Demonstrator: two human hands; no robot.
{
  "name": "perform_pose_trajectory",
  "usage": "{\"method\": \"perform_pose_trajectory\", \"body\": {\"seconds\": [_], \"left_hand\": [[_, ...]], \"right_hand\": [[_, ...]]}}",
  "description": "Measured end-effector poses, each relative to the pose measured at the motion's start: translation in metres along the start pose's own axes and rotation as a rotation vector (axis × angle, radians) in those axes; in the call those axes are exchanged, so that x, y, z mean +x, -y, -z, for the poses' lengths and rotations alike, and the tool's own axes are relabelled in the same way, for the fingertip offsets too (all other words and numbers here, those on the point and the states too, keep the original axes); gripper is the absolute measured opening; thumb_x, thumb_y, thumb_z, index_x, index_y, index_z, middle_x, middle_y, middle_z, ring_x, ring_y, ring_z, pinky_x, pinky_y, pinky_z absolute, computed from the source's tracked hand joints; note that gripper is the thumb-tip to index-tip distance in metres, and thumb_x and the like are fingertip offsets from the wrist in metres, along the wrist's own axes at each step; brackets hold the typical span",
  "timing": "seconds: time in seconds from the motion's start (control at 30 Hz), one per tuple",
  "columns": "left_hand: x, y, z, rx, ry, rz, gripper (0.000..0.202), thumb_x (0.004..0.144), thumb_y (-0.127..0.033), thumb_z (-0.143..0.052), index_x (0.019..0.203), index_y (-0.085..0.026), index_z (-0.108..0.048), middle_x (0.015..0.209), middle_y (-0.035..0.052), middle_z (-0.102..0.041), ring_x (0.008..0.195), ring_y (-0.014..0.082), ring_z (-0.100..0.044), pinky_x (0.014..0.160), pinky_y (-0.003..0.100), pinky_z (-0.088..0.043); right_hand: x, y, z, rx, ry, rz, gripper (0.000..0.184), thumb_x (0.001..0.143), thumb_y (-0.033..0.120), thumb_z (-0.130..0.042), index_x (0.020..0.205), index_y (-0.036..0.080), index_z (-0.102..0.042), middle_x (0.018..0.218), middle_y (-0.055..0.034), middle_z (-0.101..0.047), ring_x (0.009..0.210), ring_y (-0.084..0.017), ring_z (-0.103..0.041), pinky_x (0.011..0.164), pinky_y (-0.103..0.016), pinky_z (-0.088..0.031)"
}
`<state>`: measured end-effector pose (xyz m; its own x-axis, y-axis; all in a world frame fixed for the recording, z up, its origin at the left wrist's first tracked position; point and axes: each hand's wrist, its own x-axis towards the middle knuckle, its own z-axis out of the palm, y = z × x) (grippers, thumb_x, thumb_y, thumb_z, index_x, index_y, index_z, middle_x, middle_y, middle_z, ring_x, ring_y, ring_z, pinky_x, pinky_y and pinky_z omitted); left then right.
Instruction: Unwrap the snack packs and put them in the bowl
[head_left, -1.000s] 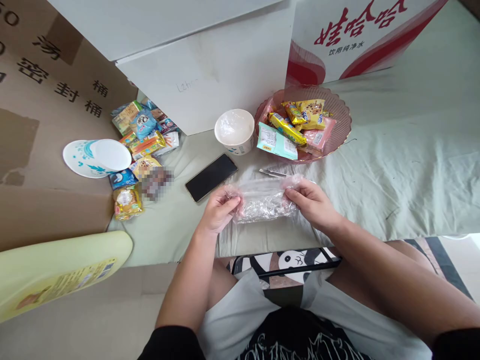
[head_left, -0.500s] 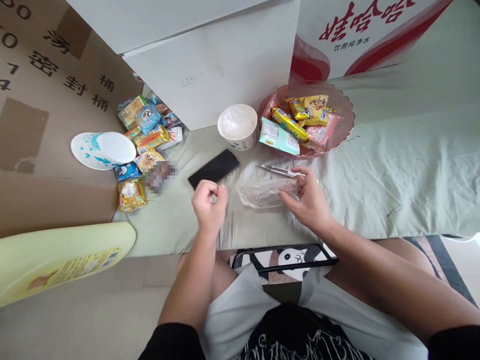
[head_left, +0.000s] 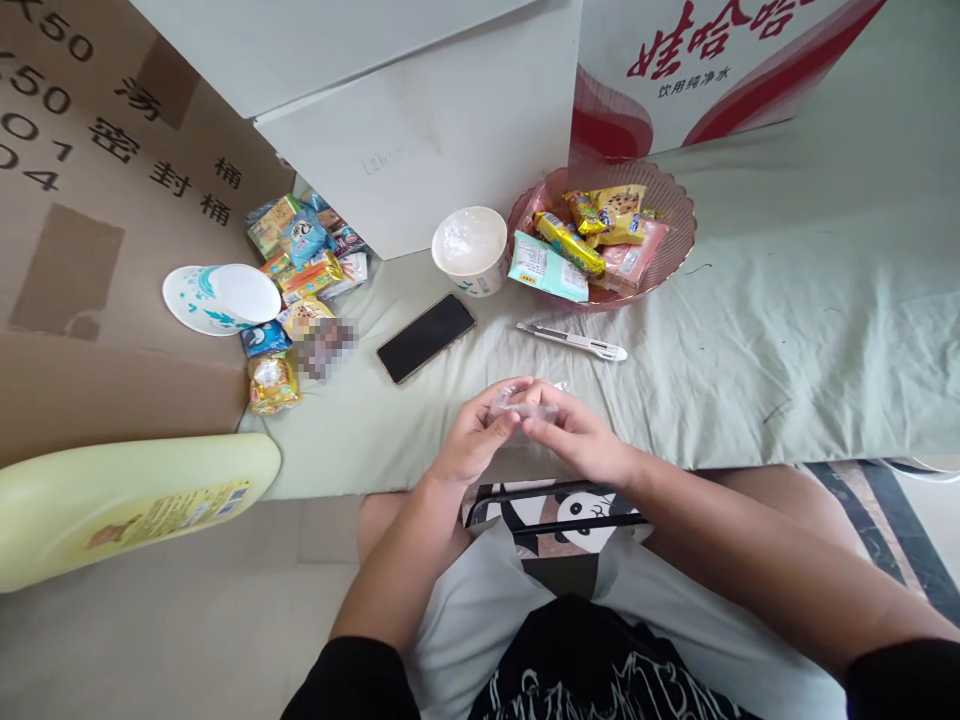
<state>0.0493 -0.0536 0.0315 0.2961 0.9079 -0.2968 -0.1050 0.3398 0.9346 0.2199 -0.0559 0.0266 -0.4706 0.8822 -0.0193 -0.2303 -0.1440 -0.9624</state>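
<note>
Clear plastic film, one piece, crumpled: held at the centre of the frame, between your two hands. Your left hand: thumb and fingers pinching the film from its left side. Your right hand: thumb and fingers pinching the same film from its right side, fingertips close to the left hand's.

White utility knife, one: lying on the pale green cloth, just above the hands in the frame. Dark-screened phone, one: flat, left of the knife. White paper bowl, one: upright, upper centre, clear wrap inside. Pink ribbed basket, one: right of the bowl, holding snack packets in yellow, mint and pink.

Further snack packets, a pile: left of centre, with a blue-patterned bowl beside them. Cardboard box, one: upper left. Pale yellow container, one: lower left.
</note>
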Motion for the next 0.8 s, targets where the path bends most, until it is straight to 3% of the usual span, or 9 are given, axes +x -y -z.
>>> {"method": "perform_pose_trajectory", "body": {"seconds": [0.13, 0.23, 0.33, 0.4, 0.47, 0.5, 0.63, 0.73, 0.8], "left_hand": [[0.005, 0.001, 0.017, 0.181, -0.313, -0.228, 0.046, 0.078, -0.060, -0.078, 0.104, -0.021, -0.077, 0.126, 0.0101, -0.068, 0.115, 0.0258, -0.066, 0.094, 0.035, -0.055], [0.015, -0.014, 0.039, 0.473, -0.553, -0.420, 0.035, 0.083, -0.048, -0.076, 0.107, -0.023, -0.074, 0.111, 0.0055, -0.065, 0.109, 0.0201, -0.065, 0.092, 0.030, -0.053], [0.045, -0.049, 0.050, 0.686, -0.682, -0.569, 0.025, 0.087, -0.033, -0.073, 0.107, -0.020, -0.065, 0.101, 0.0009, -0.063, 0.100, 0.0166, -0.063, 0.091, 0.030, -0.050], [0.076, -0.079, 0.049, 0.869, -0.806, -0.680, 0.016, 0.087, -0.019, -0.069, 0.094, -0.019, -0.055, 0.093, -0.0014, -0.056, 0.100, 0.0153, -0.061, 0.093, 0.030, -0.047], [0.111, -0.107, 0.044, 1.176, -0.889, -0.590, 0.019, 0.087, -0.004, -0.059, 0.083, -0.019, -0.049, 0.095, 0.0022, -0.053, 0.108, 0.0183, -0.059, 0.101, 0.036, -0.043], [0.127, -0.118, 0.041, 1.340, -0.781, -0.471, 0.018, 0.086, -0.002, -0.055, 0.084, -0.019, -0.050, 0.101, 0.0048, -0.053, 0.112, 0.0203, -0.058, 0.102, 0.038, -0.042], [0.165, -0.137, 0.034, 1.488, -0.487, -0.334, 0.015, 0.080, -0.008, -0.066, 0.081, -0.022, -0.059, 0.104, 0.0047, -0.061, 0.101, 0.0229, -0.062, 0.094, 0.036, -0.046], [0.175, -0.137, 0.037, 1.612, -0.343, -0.170, 0.011, 0.081, -0.016, -0.069, 0.076, -0.025, -0.063, 0.092, 0.0024, -0.068, 0.089, 0.0214, -0.060, 0.084, 0.034, -0.044], [0.183, -0.136, 0.040, 1.649, -0.313, -0.093, 0.006, 0.080, -0.021, -0.072, 0.078, -0.023, -0.067, 0.082, -0.0010, -0.070, 0.083, 0.0181, -0.057, 0.079, 0.031, -0.042]], "right_hand": [[0.006, 0.010, 0.019, -0.007, -0.159, -0.021, 0.032, 0.093, 0.054, -0.054, 0.093, 0.022, -0.060, 0.101, -0.0056, -0.066, 0.098, -0.020, -0.061, 0.094, -0.037, -0.048], [0.011, 0.020, 0.035, -0.142, -0.333, -0.029, 0.027, 0.092, 0.047, -0.053, 0.085, 0.022, -0.059, 0.091, -0.0046, -0.066, 0.089, -0.019, -0.059, 0.085, -0.035, -0.048], [0.014, 0.029, 0.044, -0.142, -0.427, 0.018, 0.025, 0.092, 0.043, -0.050, 0.081, 0.022, -0.055, 0.080, -0.0024, -0.061, 0.079, -0.017, -0.056, 0.075, -0.032, -0.046], [0.014, 0.035, 0.048, -0.174, -0.454, 0.075, 0.022, 0.093, 0.040, -0.051, 0.080, 0.023, -0.054, 0.076, -0.0012, -0.058, 0.074, -0.016, -0.052, 0.071, -0.030, -0.044], [0.013, 0.042, 0.054, -0.229, -0.463, 0.135, 0.020, 0.093, 0.037, -0.051, 0.080, 0.023, -0.053, 0.075, -0.0007, -0.057, 0.072, -0.015, -0.050, 0.069, -0.030, -0.042], [0.012, 0.045, 0.057, -0.255, -0.473, 0.166, 0.019, 0.093, 0.036, -0.052, 0.080, 0.023, -0.053, 0.075, -0.0006, -0.056, 0.071, -0.015, -0.050, 0.069, -0.030, -0.042], [0.010, 0.058, 0.079, -0.308, -0.595, 0.286, 0.018, 0.093, 0.033, -0.053, 0.078, 0.023, -0.053, 0.073, 0.0008, -0.055, 0.069, -0.015, -0.049, 0.068, -0.029, -0.042], [0.010, 0.064, 0.092, -0.252, -0.688, 0.343, 0.020, 0.094, 0.031, -0.052, 0.076, 0.023, -0.052, 0.069, 0.0017, -0.053, 0.067, -0.014, -0.049, 0.066, -0.029, -0.041], [0.010, 0.065, 0.097, -0.211, -0.714, 0.348, 0.021, 0.095, 0.031, -0.051, 0.075, 0.024, -0.051, 0.068, 0.0019, -0.053, 0.066, -0.014, -0.049, 0.065, -0.029, -0.041]]}}
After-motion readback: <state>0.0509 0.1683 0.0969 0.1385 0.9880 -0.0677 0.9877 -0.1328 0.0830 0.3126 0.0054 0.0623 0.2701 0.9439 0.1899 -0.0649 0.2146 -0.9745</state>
